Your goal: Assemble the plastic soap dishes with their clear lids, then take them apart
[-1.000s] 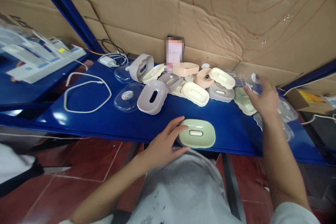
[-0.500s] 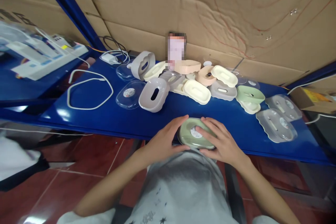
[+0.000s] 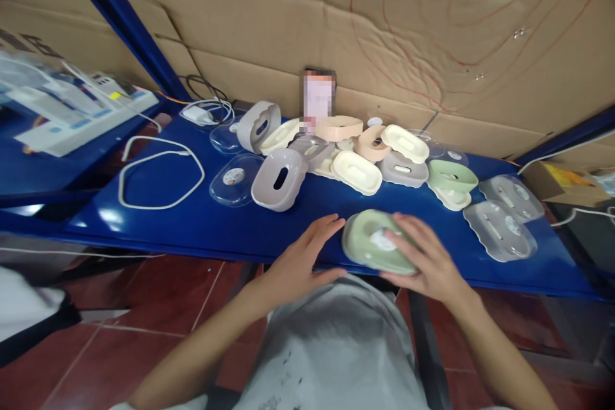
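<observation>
Evidently, in the head view, the right hand [image 3: 429, 264] curls its grip round the three-o'clock end of a pale-green, clear-lidded oval plastic box [image 3: 368, 251]; the left hand [image 3: 298, 257], at its nine o'clock, spreads empty. One-sided holding could let it tip.

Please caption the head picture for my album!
Right hand gripping a green clear-lidded soap dish, left hand open beside it, at a blue table.
</observation>
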{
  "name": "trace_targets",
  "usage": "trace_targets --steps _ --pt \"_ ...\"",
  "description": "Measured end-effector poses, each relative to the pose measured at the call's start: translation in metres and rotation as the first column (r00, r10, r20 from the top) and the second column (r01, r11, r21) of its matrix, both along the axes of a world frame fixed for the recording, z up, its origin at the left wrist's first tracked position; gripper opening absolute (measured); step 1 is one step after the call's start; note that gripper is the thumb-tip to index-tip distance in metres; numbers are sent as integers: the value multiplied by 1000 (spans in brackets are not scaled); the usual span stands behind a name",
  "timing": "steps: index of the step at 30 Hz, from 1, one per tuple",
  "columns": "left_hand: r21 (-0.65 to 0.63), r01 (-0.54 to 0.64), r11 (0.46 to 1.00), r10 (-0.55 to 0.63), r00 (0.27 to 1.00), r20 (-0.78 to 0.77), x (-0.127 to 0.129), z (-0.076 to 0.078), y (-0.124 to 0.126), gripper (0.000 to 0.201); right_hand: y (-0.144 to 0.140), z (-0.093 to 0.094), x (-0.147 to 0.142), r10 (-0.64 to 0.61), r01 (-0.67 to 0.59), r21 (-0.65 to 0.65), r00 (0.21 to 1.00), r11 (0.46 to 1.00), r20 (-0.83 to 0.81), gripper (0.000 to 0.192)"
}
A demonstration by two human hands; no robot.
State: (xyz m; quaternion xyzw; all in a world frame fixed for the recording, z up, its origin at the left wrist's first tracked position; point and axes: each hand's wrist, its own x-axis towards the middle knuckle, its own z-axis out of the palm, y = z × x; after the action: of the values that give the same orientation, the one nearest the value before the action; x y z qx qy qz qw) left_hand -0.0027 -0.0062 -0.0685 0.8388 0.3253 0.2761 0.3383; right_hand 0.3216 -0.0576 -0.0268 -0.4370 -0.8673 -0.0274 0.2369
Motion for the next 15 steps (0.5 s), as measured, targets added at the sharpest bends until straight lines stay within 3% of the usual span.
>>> trace_targets --steps 2,3,6,8,11,13,15 --pt "-6 -2 1000 2 1000 -8 0 3 -1 79 5 22 38 -213 214 136 977 967 -18 96" --pt "-7 -3 1000 3 1000 -16 0 5 -1 75 12 35 61 -349 350 210 936 913 -41 91" --pt "11 -9 1000 10 998 -55 1 6 -2 65 47 68 140 -681 674 291 726 679 -96 77" --pt "34 -5 999 7 997 -79 1 5 -3 59 79 81 188 -827 817 212 559 537 -59 68" --pt "80 -1 997 9 996 -91 1 2 -4 51 124 82 238 -923 928 45 362 370 128 67" --pt "104 -9 995 18 996 -88 1 0 -4 46 146 73 254 -923 946 -8 317 323 219 69" --pt "121 -13 993 23 996 -84 1 -2 -4 42 160 60 260 -914 948 -24 314 319 256 69"
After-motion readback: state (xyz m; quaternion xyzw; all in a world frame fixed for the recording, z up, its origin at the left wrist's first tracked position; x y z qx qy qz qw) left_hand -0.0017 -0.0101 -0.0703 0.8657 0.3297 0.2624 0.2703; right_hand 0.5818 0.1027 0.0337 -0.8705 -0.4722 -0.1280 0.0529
